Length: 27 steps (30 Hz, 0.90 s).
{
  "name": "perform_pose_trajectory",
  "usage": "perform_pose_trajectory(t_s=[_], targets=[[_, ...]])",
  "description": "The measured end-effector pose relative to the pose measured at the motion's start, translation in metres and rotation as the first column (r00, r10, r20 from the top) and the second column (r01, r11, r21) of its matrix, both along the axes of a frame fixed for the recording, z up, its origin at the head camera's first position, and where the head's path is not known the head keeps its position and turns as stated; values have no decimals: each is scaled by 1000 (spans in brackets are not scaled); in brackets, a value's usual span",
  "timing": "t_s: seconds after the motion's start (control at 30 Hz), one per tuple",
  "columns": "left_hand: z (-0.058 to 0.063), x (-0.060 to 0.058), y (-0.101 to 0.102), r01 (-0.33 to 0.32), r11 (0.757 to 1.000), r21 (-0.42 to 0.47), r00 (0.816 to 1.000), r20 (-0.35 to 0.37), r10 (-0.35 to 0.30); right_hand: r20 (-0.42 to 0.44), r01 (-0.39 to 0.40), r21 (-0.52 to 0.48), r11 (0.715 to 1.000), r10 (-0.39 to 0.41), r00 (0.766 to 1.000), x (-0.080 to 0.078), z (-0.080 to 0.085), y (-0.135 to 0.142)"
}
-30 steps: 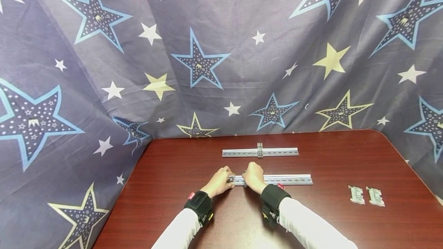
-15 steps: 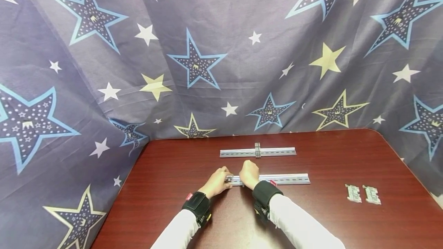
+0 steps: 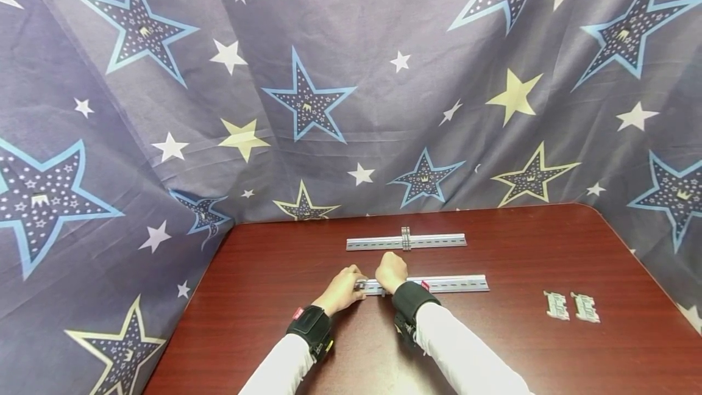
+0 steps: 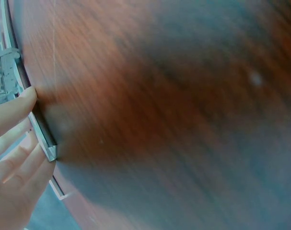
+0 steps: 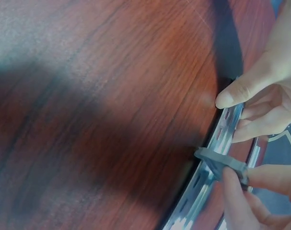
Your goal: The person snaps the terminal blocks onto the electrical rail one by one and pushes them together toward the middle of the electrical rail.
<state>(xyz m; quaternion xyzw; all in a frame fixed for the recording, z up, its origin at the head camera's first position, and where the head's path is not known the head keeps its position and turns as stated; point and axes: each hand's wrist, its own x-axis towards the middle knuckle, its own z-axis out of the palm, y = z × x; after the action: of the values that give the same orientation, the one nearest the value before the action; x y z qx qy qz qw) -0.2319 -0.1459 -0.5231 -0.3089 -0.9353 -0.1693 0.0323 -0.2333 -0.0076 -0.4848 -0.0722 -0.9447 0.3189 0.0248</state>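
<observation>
Left hand (image 3: 344,290): I see it pinching the near rail (image 3: 452,284). Right hand (image 3: 392,271): pinching a grey block (image 5: 217,159) there. Far rail (image 3: 377,243): toward the table's (image 3: 263,285) back edge.

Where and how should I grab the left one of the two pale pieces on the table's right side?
I'd pinch the left pale piece by its long edges, near mid-length, coming from above, perhaps with the right hand once it lets go of the gray block. It lies flat, looks longer than wide, and a gap separates it from the right pale piece.
</observation>
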Motion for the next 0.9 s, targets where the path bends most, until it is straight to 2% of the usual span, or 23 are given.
perform_pose_trajectory(t_s=[0.17, 0.27, 0.33, 0.47, 0.5, 0.53, 0.57, 0.6, 0.63, 0.7, 0.77, 0.83, 0.9], targets=[[1, 1, 0, 4, 1000, 7, 1000, 8, -4, 7, 2, 0, 1000, -2, 1000, 1, 3, 0], [1, 0, 0, -1, 1000, 4, 1000, 7, 1, 20, -14, -3, 1000, 14, 1000, -5, -8, 2], [1, 0, 0, -3, 1000, 1, 1000, 6, 3, -12, -35, 17, 999, 35, 999, -29, -48, 4], [1, 0, 0, 1, 1000, -3, 1000, 8, -1, -84, -77, 64, 995, 83, 993, -86, -150, 12], [1, 0, 0, -1, 1000, -4, 1000, 10, 1, -75, -81, 67, 994, 86, 993, -100, -169, 13], [1, 1, 0, -3, 1000, -5, 1000, 11, 3, -63, -92, 63, 994, 96, 993, -102, -170, 15], [1, 1, 0, -3, 1000, -6, 1000, 9, 3, -44, -96, 49, 994, 98, 994, -97, -160, 17], [1, 1, 0, -5, 1000, -7, 1000, 9, 5, -30, -94, 40, 995, 95, 995, -87, -141, 19], [1, 1, 0, -7, 1000, -6, 1000, 9, 7, 14, -101, 18, 995, 100, 995, -75, -118, 21], [0, 1, 0, -8, 1000, -7, 1000, 8, 8, 40, -128, 0, 992, 127, 991, -42, -62, 29], [0, 0, 0, -9, 1000, -10, 1000, 7, 9, 59, -156, -30, 987, 158, 986, -16, -18, 37], [0, 0, 1, -10, 1000, -13, 1000, 6, 10, 46, -187, -27, 982, 189, 981, 0, 5, 46], [0, 0, 1, -11, 1000, -17, 1000, 3, 11, 39, -214, -7, 977, 214, 976, 4, 15, 55]])
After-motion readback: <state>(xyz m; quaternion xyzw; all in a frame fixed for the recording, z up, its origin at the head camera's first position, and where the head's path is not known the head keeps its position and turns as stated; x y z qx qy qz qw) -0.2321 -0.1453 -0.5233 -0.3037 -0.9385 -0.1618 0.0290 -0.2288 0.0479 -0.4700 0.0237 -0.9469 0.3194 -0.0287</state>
